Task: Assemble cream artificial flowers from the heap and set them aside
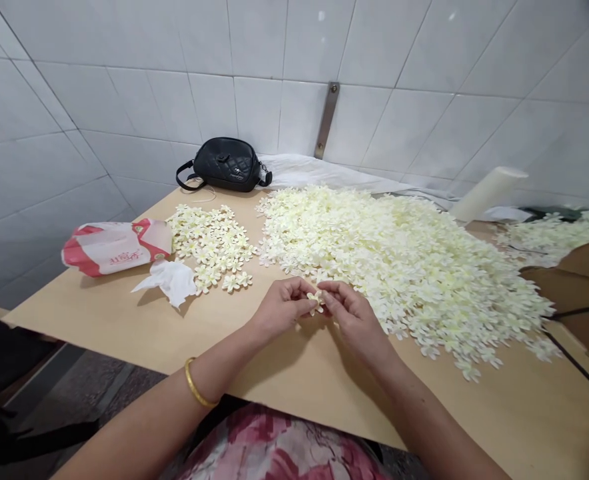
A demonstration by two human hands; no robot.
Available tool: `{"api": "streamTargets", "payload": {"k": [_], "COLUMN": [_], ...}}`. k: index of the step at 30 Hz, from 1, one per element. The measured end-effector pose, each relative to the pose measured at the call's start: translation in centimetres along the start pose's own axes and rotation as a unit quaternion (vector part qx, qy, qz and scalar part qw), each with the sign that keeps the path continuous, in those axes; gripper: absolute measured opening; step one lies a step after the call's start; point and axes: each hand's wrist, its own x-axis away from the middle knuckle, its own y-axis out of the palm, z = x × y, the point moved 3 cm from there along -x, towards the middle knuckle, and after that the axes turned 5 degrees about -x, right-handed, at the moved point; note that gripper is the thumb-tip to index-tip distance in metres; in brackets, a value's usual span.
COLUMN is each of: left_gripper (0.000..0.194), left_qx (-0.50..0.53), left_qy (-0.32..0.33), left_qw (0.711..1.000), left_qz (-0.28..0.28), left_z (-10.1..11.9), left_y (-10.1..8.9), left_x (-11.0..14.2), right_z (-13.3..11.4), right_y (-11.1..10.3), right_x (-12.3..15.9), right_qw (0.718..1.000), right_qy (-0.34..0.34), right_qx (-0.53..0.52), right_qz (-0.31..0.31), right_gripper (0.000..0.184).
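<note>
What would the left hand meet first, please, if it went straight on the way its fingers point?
Most likely the right hand, whose fingertips are just across the small flower held by the left hand; the gap is hard to judge.

A smooth, slim, rounded gold-coloured bangle (190,381) circles the bare left forearm (154,415); the right forearm (424,403) is bare too. The cloth garment (274,445) is printed with irregular, blotchy patches of deep pink, pale pink and white.
</note>
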Motion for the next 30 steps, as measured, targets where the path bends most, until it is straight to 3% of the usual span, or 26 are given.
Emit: {"api": "streamTargets", "payload": {"k": [2, 4, 6, 8, 11, 13, 16, 19, 22, 26, 28, 30], "left_gripper": [0.015, 0.012, 0.007, 0.007, 0.009, 0.008, 0.005, 0.011, 0.013, 0.007, 0.005, 0.005], "left_qx": [0.002, -0.025, -0.109, -0.219, -0.287, -0.211, -0.003, 0.170, 0.272, 0.269, 0.225, 0.153], "left_qy": [-0.002, 0.005, 0.047, 0.118, 0.184, 0.163, 0.096, 0.050, 0.033, 0.058, 0.078, 0.110], "left_qw": [1.000, 1.000, 0.992, 0.964, 0.927, 0.947, 0.980, 0.974, 0.955, 0.956, 0.966, 0.977], "left_qz": [-0.002, 0.004, 0.040, 0.095, 0.154, 0.176, 0.174, 0.138, 0.115, 0.103, 0.097, 0.104], "left_z": [-0.1, -0.2, -0.3, -0.2, 0.0, 0.2, 1.2, 2.7, 3.5, 3.3, 3.1, 3.1], "left_y": [0.2, 0.5, 0.7, 1.0, 1.3, 1.0, 0.4, 0.1, 0.0, -0.2, -0.3, -0.4], "left_x": [0.0, 0.1, 0.1, 0.1, -0.4, -1.1, -2.2, -2.9, -3.3, -3.7, -3.9, -3.9], "right_z": [0.3, 0.5, 0.5, 0.2, -0.5, -0.9, -1.3, -1.6, -1.5, -1.1, -1.3, -1.7], "right_y": [-0.3, -0.4, -0.2, 0.4, 1.9, 2.7, 2.8, 2.3, 2.0, 1.5, 0.8, -0.1], "right_x": [0.0, 0.2, 0.4, 0.6, 0.7, 0.5, -0.2, -0.8, -1.1, -1.2, -1.3, -1.6], "right_qw": [0.997, 0.996, 0.999, 0.996, 0.964, 0.936, 0.889, 0.838, 0.809, 0.823, 0.857, 0.906], "right_qy": [0.022, 0.030, 0.022, -0.013, -0.111, -0.176, -0.265, -0.355, -0.402, -0.413, -0.398, -0.339], "right_qx": [-0.054, -0.048, 0.001, 0.086, 0.221, 0.285, 0.356, 0.397, 0.409, 0.368, 0.301, 0.212], "right_qz": [-0.053, -0.067, -0.035, 0.024, 0.097, 0.107, 0.107, 0.117, 0.128, 0.129, 0.129, 0.138], "right_gripper": [0.019, 0.018, 0.015, 0.015, 0.022, 0.031, 0.047, 0.055, 0.058, 0.055, 0.047, 0.035]}}
